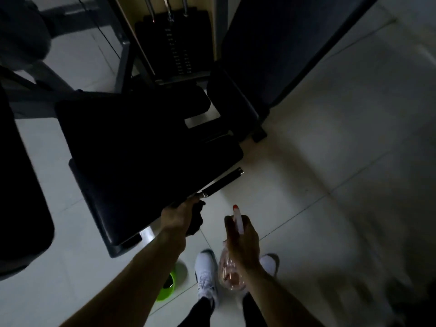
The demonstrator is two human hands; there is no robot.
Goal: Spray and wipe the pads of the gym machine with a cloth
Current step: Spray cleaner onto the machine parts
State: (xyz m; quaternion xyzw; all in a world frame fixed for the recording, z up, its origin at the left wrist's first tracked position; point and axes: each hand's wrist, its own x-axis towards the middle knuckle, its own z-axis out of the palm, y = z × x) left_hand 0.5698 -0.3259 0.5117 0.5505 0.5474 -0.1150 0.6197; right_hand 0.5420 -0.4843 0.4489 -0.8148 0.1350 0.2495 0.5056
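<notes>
Forward, left hand (178, 217) grips cloth (196, 220) — right hand (243, 239), spray bottle (232, 274).

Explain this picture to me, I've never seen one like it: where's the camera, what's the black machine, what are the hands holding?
The camera sits on the person's head, looking down at their own arms. The black shapes are a gym machine's pads, with its weight stack behind. The left hand grips a dark cloth by the pad's edge, near a handle. The right hand holds a spray bottle. A green tub and white shoes are on the tiled floor.
</notes>
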